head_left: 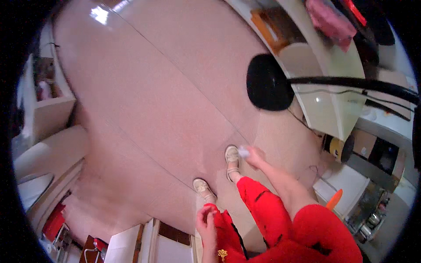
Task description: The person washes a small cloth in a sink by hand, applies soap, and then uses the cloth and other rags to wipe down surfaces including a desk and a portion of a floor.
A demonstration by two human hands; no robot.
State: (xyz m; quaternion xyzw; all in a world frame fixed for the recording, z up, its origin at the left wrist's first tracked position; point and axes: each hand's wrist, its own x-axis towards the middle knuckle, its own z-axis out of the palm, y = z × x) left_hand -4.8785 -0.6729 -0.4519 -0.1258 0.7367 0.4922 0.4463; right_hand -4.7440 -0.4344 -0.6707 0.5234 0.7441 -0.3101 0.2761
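Observation:
My right hand reaches out over the floor, just beyond my right shoe. It is closed around a small white thing, blurred, whose kind I cannot make out. Lower down, my left hand hangs in front of my red trousers, with its fingers loosely bent and nothing visible in them. My left shoe, pale like the right one, stands on the floor beyond that hand.
A black oval base with a black pole stands by a pale curved cabinet at right. A white box-like piece is near my right side. Pale furniture lines the left; a white cabinet stands at lower left.

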